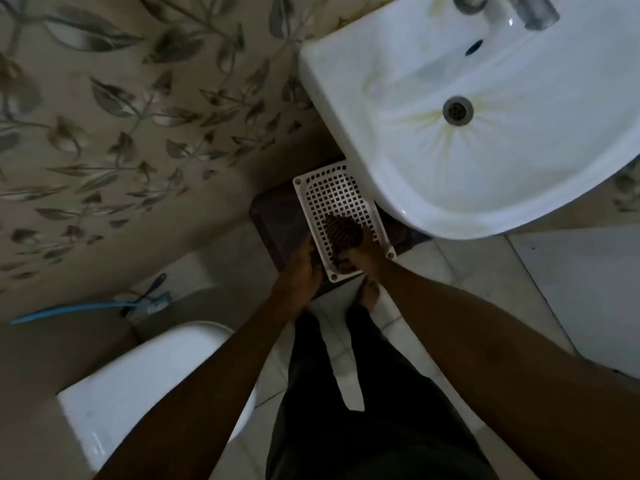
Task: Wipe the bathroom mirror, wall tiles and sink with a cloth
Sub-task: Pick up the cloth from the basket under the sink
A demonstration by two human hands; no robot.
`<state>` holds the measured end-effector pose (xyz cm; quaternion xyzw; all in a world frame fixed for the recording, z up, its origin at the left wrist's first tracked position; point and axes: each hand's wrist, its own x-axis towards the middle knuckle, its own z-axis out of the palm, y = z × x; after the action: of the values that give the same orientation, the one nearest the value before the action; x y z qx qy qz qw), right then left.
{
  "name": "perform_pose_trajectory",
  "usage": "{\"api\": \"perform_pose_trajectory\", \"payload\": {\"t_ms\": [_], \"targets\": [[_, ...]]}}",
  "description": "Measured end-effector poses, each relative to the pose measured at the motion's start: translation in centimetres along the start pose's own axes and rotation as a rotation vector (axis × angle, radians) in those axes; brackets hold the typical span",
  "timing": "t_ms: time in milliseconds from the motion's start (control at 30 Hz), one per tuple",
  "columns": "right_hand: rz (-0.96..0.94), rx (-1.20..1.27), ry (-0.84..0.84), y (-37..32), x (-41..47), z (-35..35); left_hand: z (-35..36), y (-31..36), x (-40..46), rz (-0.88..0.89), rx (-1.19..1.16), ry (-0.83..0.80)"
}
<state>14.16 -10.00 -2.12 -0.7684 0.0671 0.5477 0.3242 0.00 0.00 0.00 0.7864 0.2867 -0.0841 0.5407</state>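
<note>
Right fingers: the right hand (pixel 363 252) reaches down into a white perforated basket (pixel 337 195) on the floor, its fingers curled round a dark, patterned cloth (pixel 337 237) lying in it; the dim light blurs the exact hold, so this looks like a pinch at the cloth's near end.
Left fingers: the left hand (pixel 303 268) sits at the basket's near-left edge, fingers bent over the rim; whether they clasp it or only rest against it I cannot tell.
Cloth: it lies bunched in the near half of the basket, below the front lip of the sink (pixel 519 185).
Handling: the cloth is probably light, soft and limp; it will sag and trail when lifted, so gathering a fold in the whole hand should serve better than a fingertip pinch.
Basket: light, stiff plastic; likely to shift unless steadied.
Surroundings: leaf-patterned wall tiles (pixel 138 116) to the left, a toilet (pixel 149 386) nearby, a blue brush (pixel 104 306) beside it.
</note>
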Motion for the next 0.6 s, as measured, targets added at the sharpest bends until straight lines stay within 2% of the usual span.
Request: {"api": "perform_pose_trajectory", "payload": {"t_ms": [67, 133, 200, 267, 333, 433, 533, 600], "targets": [[0.071, 0.201, -0.011, -1.4, -0.2, 0.4, -0.4, 0.8, 0.4, -0.099, -0.055, -0.014], [0.13, 0.317, 0.061, -1.7, 0.9, 0.8, -0.6, 1.4, 1.3, -0.137, -0.056, 0.006], [0.164, 0.275, 0.166, -1.4, 1.5, 0.8, -0.6, 1.3, 1.9, -0.142, -0.057, 0.015], [0.139, 0.117, 0.182, -0.4, 2.9, 0.3, -0.1, 0.2, 2.9, -0.175, -0.077, -0.029], [0.143, 0.065, 0.205, -0.7, 3.0, 0.0, 0.0, -0.9, 4.1, -0.207, -0.117, -0.063], [0.084, 0.105, 0.313, -1.6, 2.4, -0.6, 0.4, -2.2, 5.9, -0.183, -0.069, -0.043], [0.018, 0.241, 0.28, -2.4, 0.6, -0.8, 1.4, -4.5, 8.2, -0.184, -0.024, -0.02], [-0.048, 0.297, 0.237, -2.6, -0.6, -0.7, 0.6, -2.6, 8.3, -0.194, -0.014, -0.013]]}}
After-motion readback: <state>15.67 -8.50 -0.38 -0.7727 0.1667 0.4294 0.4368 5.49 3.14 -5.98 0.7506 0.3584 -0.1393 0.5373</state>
